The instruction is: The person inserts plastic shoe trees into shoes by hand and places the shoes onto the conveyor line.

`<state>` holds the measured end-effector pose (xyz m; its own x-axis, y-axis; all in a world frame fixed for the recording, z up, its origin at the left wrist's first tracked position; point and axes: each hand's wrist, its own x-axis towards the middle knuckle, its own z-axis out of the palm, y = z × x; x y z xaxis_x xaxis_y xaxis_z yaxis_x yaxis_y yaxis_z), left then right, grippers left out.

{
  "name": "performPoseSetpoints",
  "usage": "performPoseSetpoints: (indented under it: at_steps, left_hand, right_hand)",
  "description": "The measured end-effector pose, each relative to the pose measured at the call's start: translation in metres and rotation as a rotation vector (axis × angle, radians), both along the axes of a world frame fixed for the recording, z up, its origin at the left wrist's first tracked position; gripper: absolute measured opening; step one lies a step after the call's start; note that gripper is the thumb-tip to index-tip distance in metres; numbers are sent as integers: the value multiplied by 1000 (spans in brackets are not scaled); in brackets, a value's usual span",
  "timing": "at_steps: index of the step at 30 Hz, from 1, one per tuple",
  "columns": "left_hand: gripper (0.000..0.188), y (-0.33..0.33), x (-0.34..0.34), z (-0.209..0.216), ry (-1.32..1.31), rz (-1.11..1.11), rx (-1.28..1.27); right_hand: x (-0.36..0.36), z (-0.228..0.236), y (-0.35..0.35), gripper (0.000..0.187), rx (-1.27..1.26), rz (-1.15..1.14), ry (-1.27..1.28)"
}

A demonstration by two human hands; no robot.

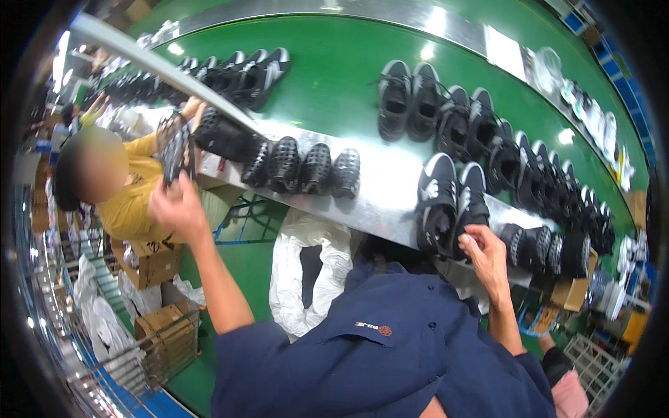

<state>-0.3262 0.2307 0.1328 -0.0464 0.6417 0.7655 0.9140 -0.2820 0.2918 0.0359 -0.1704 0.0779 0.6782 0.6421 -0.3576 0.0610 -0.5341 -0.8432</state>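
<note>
My left hand, blurred by motion, is raised at the left with its fingers closed on the lower end of a black-and-grey openwork piece. Its exact kind is smeared. Thumb and forefinger of my right hand come together beside the heel of a black shoe; whether anything is pinched there is too small to tell. The mate of that shoe, black with a pale toe, stands just left of it on the metal-edged bench. Several black studded pieces stand in a row nearer my left hand.
A pale bar slants over the bench at the left. Beyond it sits a co-worker in a yellow top, one hand raised near the bar. More black shoes line the green bench. Cardboard boxes stand at lower left.
</note>
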Motion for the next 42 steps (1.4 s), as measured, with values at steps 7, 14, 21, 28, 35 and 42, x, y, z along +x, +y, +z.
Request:
performPoseSetpoints:
  at_steps: [7,14,21,28,35,42]
  left_hand:
    - [44,-222,156,-32,13,-1066,-277]
    - [53,-252,235,-22,-650,-1131,-1339]
    - [7,-271,259,-100,-940,-945,-1573]
    - [14,-274,265,-124,-327,-1123,-1283]
    - [26,-252,269,-134,505,-1382,-636]
    - [12,-224,277,-163,140,-1561,-678]
  right_hand:
    - [-55,28,64,50,273,-27,855]
    - [-4,12,-5,50,85,148,933]
    - [-14,49,-33,64,-326,373,-279]
    - [-14,41,-49,46,-297,267,-171]
    - [28,49,-33,46,-397,538,-328]
    - [29,57,-10,44,-516,587,-387]
